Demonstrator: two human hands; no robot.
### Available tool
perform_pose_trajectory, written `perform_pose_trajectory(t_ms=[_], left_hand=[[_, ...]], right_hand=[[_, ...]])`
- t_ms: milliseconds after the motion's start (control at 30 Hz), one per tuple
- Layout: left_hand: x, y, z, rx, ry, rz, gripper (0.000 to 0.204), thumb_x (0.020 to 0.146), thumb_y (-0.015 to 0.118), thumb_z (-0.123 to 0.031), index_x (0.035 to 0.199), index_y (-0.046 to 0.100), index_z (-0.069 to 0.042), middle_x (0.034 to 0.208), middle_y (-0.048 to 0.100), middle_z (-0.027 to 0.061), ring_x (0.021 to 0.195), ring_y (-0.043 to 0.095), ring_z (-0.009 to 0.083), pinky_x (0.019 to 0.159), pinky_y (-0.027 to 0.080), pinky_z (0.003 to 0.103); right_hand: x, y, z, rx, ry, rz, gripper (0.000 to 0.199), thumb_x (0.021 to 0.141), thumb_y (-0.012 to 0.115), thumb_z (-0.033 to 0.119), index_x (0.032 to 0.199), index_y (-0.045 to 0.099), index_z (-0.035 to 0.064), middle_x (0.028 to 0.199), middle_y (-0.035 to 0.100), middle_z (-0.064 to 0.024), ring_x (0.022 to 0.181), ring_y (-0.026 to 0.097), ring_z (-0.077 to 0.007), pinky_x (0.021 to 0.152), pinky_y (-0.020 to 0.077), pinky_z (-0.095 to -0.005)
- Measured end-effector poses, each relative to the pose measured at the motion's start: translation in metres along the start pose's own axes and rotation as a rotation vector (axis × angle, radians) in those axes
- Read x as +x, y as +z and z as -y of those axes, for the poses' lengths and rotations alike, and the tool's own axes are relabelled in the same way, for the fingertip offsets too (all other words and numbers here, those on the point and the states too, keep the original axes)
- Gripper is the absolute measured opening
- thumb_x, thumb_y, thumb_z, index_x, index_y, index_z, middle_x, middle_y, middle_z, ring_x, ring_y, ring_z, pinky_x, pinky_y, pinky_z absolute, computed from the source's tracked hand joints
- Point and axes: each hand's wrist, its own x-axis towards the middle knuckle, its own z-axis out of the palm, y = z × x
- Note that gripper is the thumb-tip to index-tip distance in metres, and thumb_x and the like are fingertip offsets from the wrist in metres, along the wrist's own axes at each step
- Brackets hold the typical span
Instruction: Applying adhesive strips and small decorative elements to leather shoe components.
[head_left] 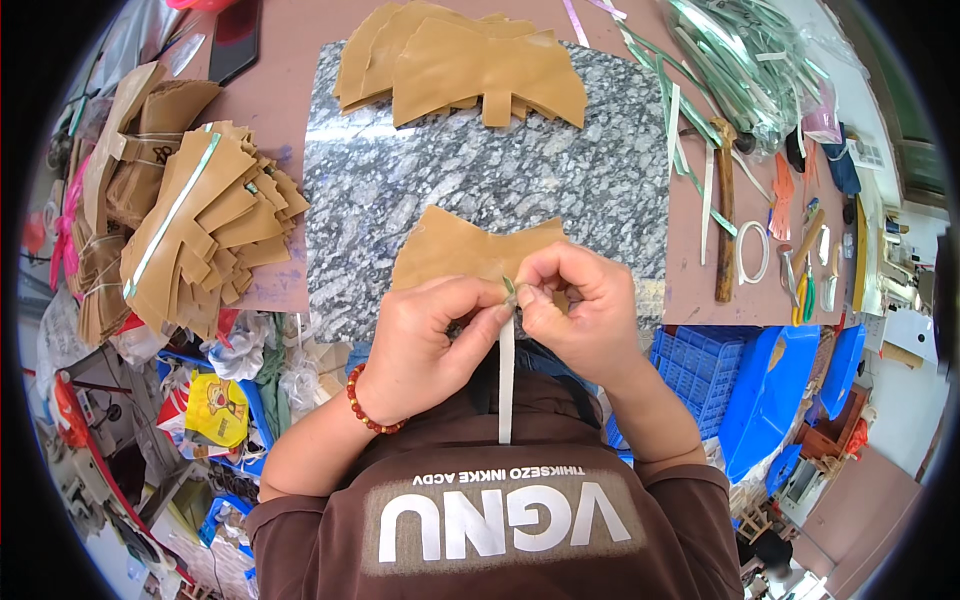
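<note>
My left hand (435,325) and my right hand (583,305) meet at the near edge of a speckled stone slab (490,170). Both pinch a narrow strip (506,395), pale on one side and green at its upper end. The strip hangs down from my fingers against my brown shirt. Just beyond my hands, a tan leather-like cut piece (455,243) lies flat on the slab, its near part hidden by my hands. A pile of similar tan pieces (490,70) rests at the slab's far edge.
On the left are bundled tan pieces (215,220) and a dark phone (235,40). To the right lie a hammer (725,215), a white ring (752,250), orange gloves (782,195) and a bag of green strips (740,70). Blue crates (700,375) stand below the table's right side.
</note>
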Motion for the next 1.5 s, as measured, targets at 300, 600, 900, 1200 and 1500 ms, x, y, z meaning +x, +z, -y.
perform_pose_trajectory(t_ms=[300,600,900,1200,1500], left_hand=[[0.002,-0.008,-0.002,0.015,-0.085,0.027,0.009,0.089,0.069,-0.009,0.092,0.071,-0.001,0.072,0.067,0.0114,0.061,0.066,0.0181,0.055,0.050,0.030],[0.001,0.004,0.003,0.021,-0.053,-0.105,0.008,0.085,0.070,-0.008,0.088,0.070,-0.001,0.072,0.067,0.0102,0.058,0.065,0.0155,0.054,0.050,0.027],[-0.003,0.014,0.001,-0.521,-0.230,-0.135,0.010,0.093,0.065,-0.006,0.093,0.070,0.004,0.077,0.072,0.0049,0.071,0.066,0.0054,0.063,0.054,0.023],[0.003,-0.001,-0.005,0.128,-0.003,-0.072,0.005,0.082,0.068,-0.004,0.084,0.065,-0.001,0.072,0.064,0.0121,0.059,0.065,0.0225,0.054,0.050,0.031],[0.004,-0.004,-0.006,0.292,0.135,0.007,0.005,0.079,0.067,-0.001,0.083,0.063,-0.001,0.072,0.062,0.0153,0.067,0.063,0.0346,0.059,0.051,0.041]], right_hand=[[0.001,0.005,0.007,-0.535,-0.427,-0.056,0.016,0.070,0.072,0.002,0.082,0.061,0.0052,0.073,0.060,-0.0071,0.062,0.062,-0.0234,0.054,0.0492,-0.0325],[0.000,0.011,0.003,-0.593,-0.515,-0.116,0.016,0.071,0.070,0.002,0.083,0.060,0.0065,0.076,0.061,-0.0063,0.064,0.062,-0.0254,0.056,0.0500,-0.0355],[0.000,0.010,-0.002,-0.543,-0.489,-0.192,0.017,0.074,0.072,0.003,0.088,0.062,0.0061,0.078,0.064,-0.0059,0.066,0.064,-0.0234,0.056,0.0506,-0.0338],[-0.003,-0.001,0.013,-0.651,-0.494,0.027,0.021,0.078,0.070,0.005,0.099,0.063,0.0024,0.092,0.066,-0.0095,0.076,0.067,-0.0261,0.063,0.0536,-0.0357],[0.003,-0.001,0.010,-0.809,-0.664,0.139,0.017,0.073,0.064,0.010,0.087,0.058,0.0029,0.074,0.048,-0.0066,0.067,0.056,-0.0223,0.060,0.0473,-0.0337]])
